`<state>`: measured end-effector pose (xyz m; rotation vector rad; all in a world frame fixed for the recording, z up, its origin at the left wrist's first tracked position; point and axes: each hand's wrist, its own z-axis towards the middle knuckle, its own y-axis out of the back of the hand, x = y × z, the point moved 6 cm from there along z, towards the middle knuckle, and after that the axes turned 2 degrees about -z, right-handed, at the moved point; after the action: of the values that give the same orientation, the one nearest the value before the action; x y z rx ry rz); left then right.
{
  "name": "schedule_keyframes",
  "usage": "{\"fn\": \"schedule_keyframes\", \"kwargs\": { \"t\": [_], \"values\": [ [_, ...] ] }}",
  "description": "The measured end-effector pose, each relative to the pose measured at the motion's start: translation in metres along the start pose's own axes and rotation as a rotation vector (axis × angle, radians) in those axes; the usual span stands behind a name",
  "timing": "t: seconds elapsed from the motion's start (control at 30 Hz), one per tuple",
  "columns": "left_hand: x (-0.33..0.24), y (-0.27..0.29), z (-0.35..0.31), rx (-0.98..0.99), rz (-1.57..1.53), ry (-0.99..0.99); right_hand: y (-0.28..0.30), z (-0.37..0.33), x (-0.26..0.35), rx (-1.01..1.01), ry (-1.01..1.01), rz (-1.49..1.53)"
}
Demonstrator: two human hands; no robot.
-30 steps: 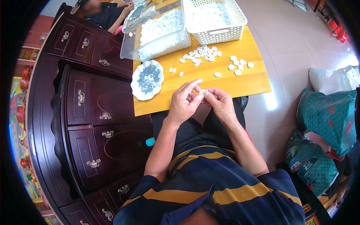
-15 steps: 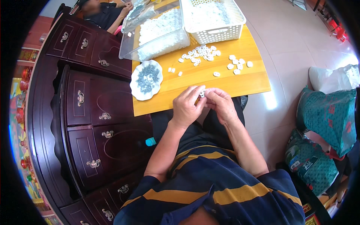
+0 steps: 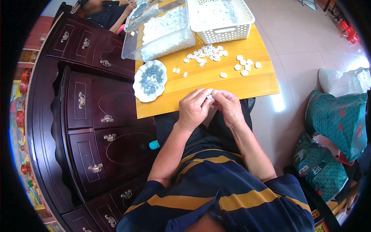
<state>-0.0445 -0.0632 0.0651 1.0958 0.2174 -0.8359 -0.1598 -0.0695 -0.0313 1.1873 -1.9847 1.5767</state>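
Just off the table's near edge, my left hand and my right hand meet fingertip to fingertip. Between them they pinch a small white plastic piece, mostly covered by the fingers. Ahead on the yellow wooden table lies a loose pile of small white oval pieces with holes. Several more white oval pieces are spread to the right, and a single one sits closer to my hands. Left of these are a few tiny white rectangular pieces.
A scalloped white dish of small dark grey parts stands at the table's left. Behind it are a clear bin and a white perforated basket, both full of white pieces. A dark wooden cabinet borders the left; green bags lie right.
The white piece has turned and sunk a little deeper between my fingertips. Both hands stay in nearly the same place, and the pieces on the table have not moved.
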Motion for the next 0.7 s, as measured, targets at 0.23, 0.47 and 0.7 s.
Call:
{"fn": "schedule_keyframes", "kwargs": {
  "t": [0.23, 0.47, 0.7],
  "values": [
    [0.002, -0.009, 0.005, -0.017, -0.051, -0.023, 0.008, 0.003, 0.005, -0.008, 0.042, -0.048],
    [0.005, -0.018, 0.017, 0.044, -0.225, 0.042, 0.015, 0.004, 0.026, -0.126, 0.202, -0.191],
    [0.048, -0.026, 0.029, 0.072, 0.092, 0.16, 0.037, -0.003, 0.083, -0.395, 0.543, -0.812]
  ]
}}
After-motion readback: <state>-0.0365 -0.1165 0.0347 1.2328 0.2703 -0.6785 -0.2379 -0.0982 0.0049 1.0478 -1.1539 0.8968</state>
